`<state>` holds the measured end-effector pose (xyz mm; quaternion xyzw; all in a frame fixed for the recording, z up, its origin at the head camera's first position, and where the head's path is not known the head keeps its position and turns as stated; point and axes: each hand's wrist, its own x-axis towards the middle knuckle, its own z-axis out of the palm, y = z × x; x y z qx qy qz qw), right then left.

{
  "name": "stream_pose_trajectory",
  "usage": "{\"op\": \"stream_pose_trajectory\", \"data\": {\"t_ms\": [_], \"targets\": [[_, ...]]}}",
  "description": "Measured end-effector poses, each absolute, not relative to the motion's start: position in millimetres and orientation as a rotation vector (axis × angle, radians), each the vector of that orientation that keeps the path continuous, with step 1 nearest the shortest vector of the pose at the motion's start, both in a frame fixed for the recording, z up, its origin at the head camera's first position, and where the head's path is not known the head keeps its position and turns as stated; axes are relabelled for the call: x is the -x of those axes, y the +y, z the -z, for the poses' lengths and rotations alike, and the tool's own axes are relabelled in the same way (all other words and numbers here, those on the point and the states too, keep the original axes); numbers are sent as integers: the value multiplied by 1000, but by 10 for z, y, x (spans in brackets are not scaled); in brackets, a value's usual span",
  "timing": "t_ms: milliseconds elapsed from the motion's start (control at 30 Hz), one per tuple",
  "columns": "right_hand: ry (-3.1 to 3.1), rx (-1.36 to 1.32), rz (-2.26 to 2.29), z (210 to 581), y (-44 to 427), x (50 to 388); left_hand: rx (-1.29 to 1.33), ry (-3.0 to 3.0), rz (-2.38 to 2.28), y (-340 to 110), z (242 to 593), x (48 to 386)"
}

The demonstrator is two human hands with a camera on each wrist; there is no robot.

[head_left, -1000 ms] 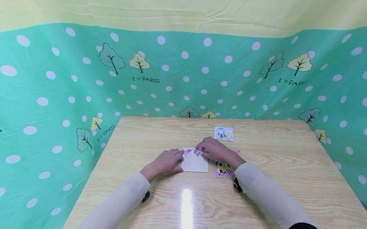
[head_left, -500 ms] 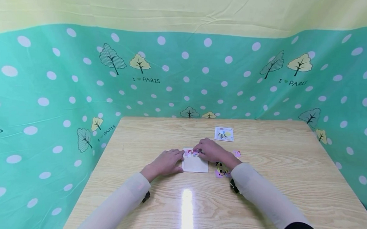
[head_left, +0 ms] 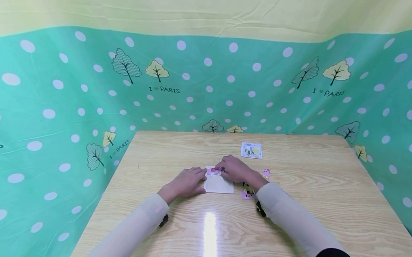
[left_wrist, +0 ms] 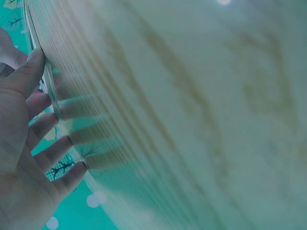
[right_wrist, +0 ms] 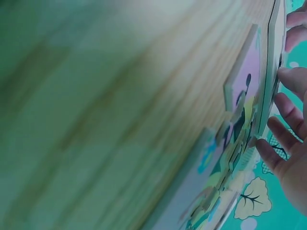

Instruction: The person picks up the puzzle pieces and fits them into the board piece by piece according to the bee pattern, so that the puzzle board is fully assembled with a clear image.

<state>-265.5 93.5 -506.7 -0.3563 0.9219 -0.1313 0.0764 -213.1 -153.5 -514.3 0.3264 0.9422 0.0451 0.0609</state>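
A white square board (head_left: 219, 185) lies on the table, with joined pink puzzle pieces (head_left: 213, 171) along its far edge. Relaxed and spread, the left hand (head_left: 187, 182) touches the board's left side with fingertips and thumb; the left wrist view shows the same hand (left_wrist: 26, 124) with fingers apart. The right hand (head_left: 236, 170) pinches a puzzle piece at the board's far edge, the piece mostly hidden by its fingers. In the right wrist view the right hand (right_wrist: 292, 139) is beside the board (right_wrist: 272, 57), near loose pieces (right_wrist: 244, 81).
Loose yellow, black and pink puzzle pieces (head_left: 246, 191) lie right of the board, partly under the right forearm. Another pink piece (head_left: 266, 172) is farther right. A square picture card (head_left: 251, 150) lies toward the table's far edge. A patterned green cloth (head_left: 207, 83) hangs behind.
The right hand has slid left along the board's far edge with its piece, now beside the piece at the far left corner. The left hand has stayed still.
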Motion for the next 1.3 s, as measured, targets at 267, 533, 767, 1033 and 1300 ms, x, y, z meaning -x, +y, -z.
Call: {"op": "stream_pose_trajectory", "data": {"t_ms": [267,533,767,1033,1300], "targets": [[2775,1053,398,5061,934,2655,-981,2841,-118,-1526,5113,2128],[2791,1051,409,5079,940,2654,-972,2835,-123,-1513,5094,2126],[2773,1032,413,5044,936,2636,-983,2842,-111,-1520,5104,2132],[2771,1069,286,5023,934,2629,-975,2842,-110,-1521,5112,2126],[2762,1104,308,4977,980,2612,-970,2838,-108,-1528,5132,2129]]}}
